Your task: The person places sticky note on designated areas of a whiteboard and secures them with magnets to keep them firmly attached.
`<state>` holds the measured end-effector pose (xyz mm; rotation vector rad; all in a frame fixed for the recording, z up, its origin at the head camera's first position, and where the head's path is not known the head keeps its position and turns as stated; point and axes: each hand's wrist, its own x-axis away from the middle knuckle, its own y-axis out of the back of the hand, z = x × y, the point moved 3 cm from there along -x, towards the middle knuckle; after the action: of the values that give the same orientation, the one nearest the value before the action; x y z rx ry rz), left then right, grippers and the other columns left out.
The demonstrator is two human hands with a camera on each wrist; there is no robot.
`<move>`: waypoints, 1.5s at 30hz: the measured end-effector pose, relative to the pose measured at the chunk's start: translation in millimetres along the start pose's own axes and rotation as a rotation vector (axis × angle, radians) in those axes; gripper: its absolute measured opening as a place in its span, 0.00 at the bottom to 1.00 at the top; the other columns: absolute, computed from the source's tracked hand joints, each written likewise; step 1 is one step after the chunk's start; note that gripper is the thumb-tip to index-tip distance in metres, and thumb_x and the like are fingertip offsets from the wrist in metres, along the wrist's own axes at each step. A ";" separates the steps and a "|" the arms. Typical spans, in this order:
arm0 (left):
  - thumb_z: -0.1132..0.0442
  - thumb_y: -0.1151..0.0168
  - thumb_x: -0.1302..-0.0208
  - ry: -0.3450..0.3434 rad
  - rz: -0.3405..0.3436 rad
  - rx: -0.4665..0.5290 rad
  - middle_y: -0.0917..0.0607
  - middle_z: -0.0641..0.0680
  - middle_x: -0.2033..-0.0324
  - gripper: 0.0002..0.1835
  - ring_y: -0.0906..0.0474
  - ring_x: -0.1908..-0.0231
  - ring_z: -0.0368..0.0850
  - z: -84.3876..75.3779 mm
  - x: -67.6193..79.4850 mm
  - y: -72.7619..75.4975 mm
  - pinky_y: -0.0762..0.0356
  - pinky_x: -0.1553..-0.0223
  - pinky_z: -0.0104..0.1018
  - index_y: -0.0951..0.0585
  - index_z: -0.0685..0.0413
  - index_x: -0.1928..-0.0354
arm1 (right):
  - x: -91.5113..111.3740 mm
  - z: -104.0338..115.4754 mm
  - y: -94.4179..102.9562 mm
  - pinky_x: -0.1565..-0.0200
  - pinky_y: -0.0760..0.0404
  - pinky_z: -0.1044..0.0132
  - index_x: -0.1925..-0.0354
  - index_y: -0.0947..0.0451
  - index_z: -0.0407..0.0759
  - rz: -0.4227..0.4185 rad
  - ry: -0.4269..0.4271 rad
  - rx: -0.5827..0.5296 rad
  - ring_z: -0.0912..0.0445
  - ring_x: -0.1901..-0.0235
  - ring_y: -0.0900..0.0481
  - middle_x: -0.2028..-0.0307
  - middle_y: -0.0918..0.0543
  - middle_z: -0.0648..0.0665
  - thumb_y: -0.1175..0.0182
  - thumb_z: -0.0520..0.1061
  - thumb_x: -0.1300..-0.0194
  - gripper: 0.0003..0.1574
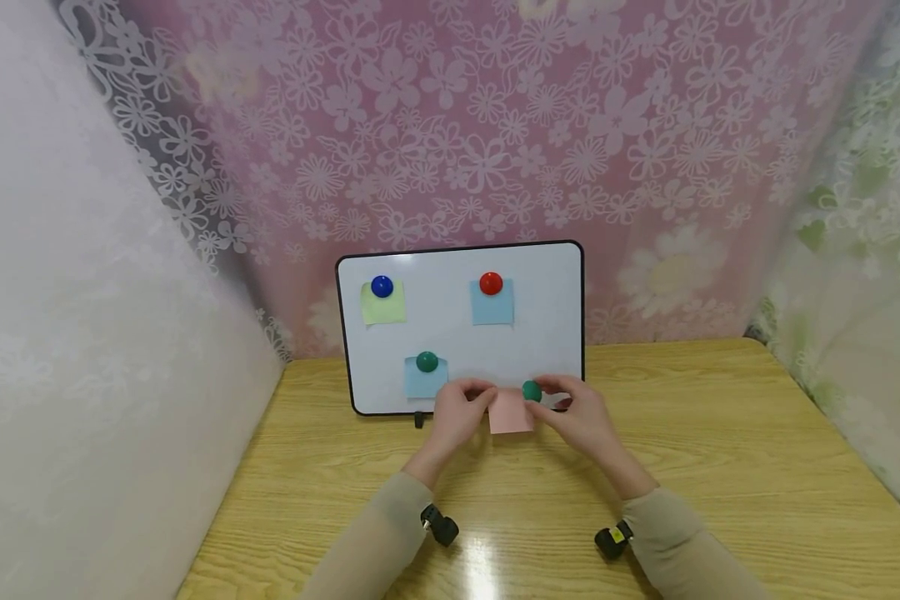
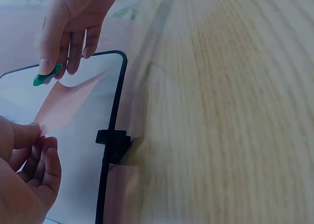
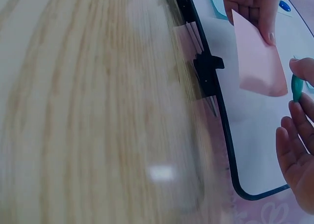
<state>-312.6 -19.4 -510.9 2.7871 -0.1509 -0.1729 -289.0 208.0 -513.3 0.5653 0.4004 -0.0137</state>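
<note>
In front of the lower right of a whiteboard (image 1: 540, 333), my left hand (image 1: 459, 412) pinches the upper left corner of a pink sticky note (image 1: 510, 414). The note's lower edge hangs free and tilts away from the board, as the right wrist view shows. My right hand (image 1: 581, 417) holds a round green magnet (image 1: 532, 391) between thumb and fingertips, beside the note's upper right corner. In the left wrist view the magnet (image 2: 47, 75) is seen edge-on just above the note (image 2: 68, 101).
On the board, a blue magnet (image 1: 382, 286) holds a green note (image 1: 383, 310), a red magnet (image 1: 491, 283) a blue note (image 1: 492, 310), and another green magnet (image 1: 427, 362) a second blue note (image 1: 423, 384). Black feet (image 3: 207, 69) support the board on the wooden table (image 1: 667, 417).
</note>
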 end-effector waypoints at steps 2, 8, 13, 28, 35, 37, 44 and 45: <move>0.57 0.31 0.23 -0.008 -0.006 -0.002 0.11 0.45 0.63 0.07 0.18 0.63 0.39 -1.6 -2.9 -0.5 0.17 0.63 0.36 0.08 0.50 0.54 | -1.6 0.9 -2.3 0.55 0.14 0.59 0.40 0.14 0.43 -0.010 0.031 0.009 0.46 0.48 0.15 0.48 0.13 0.43 0.21 0.47 0.34 0.27; 0.58 0.32 0.23 -0.046 -0.032 -0.021 0.11 0.46 0.63 0.08 0.18 0.63 0.39 -5.9 -11.8 -0.4 0.17 0.62 0.36 0.08 0.52 0.55 | -6.2 4.2 -6.9 0.57 0.13 0.54 0.41 0.14 0.43 -0.057 0.141 0.054 0.48 0.50 0.16 0.49 0.14 0.45 0.20 0.45 0.36 0.27; 0.58 0.32 0.22 -0.066 -0.040 -0.044 0.11 0.47 0.63 0.08 0.18 0.63 0.40 -8.6 -17.9 0.9 0.17 0.63 0.36 0.09 0.53 0.55 | -9.9 9.9 -10.5 0.59 0.13 0.51 0.42 0.14 0.42 -0.084 0.215 0.082 0.48 0.52 0.16 0.49 0.14 0.44 0.20 0.44 0.36 0.26; 0.58 0.32 0.23 -0.106 -0.080 -0.080 0.10 0.47 0.61 0.09 0.16 0.61 0.41 -15.5 -26.8 9.6 0.16 0.62 0.36 0.08 0.52 0.53 | -24.8 19.1 -25.5 0.59 0.16 0.51 0.42 0.14 0.43 -0.107 0.221 0.170 0.50 0.59 0.16 0.49 0.15 0.44 0.21 0.48 0.35 0.26; 0.58 0.32 0.22 -0.134 -0.096 -0.108 0.09 0.47 0.61 0.08 0.15 0.61 0.39 -16.2 -31.5 11.4 0.16 0.61 0.36 0.07 0.52 0.53 | -31.7 22.4 -30.5 0.58 0.16 0.53 0.42 0.14 0.43 -0.125 0.228 0.225 0.51 0.59 0.16 0.49 0.15 0.44 0.21 0.49 0.35 0.26; 0.59 0.33 0.22 -0.137 -0.103 -0.109 0.09 0.47 0.61 0.08 0.15 0.60 0.39 -16.4 -32.4 11.9 0.16 0.61 0.36 0.07 0.52 0.53 | -33.7 22.2 -31.9 0.57 0.15 0.52 0.42 0.14 0.43 -0.130 0.232 0.236 0.50 0.58 0.15 0.49 0.15 0.44 0.21 0.48 0.35 0.25; 0.60 0.32 0.23 -0.140 -0.118 -0.109 0.09 0.48 0.62 0.08 0.15 0.62 0.40 -17.6 -33.7 12.1 0.16 0.61 0.36 0.07 0.53 0.53 | -38.1 22.0 -35.1 0.54 0.14 0.51 0.41 0.14 0.43 -0.129 0.218 0.271 0.48 0.54 0.15 0.46 0.16 0.43 0.22 0.49 0.33 0.26; 0.60 0.32 0.23 -0.140 -0.118 -0.110 0.09 0.48 0.62 0.08 0.15 0.62 0.40 -17.8 -33.6 12.1 0.16 0.62 0.36 0.07 0.54 0.53 | -38.7 21.9 -35.5 0.53 0.14 0.51 0.41 0.14 0.43 -0.129 0.219 0.275 0.48 0.53 0.15 0.46 0.16 0.42 0.22 0.49 0.33 0.26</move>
<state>-344.3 -20.6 -486.8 2.6748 -0.0103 -0.3944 -321.0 162.8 -500.5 0.8147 0.6543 -0.1328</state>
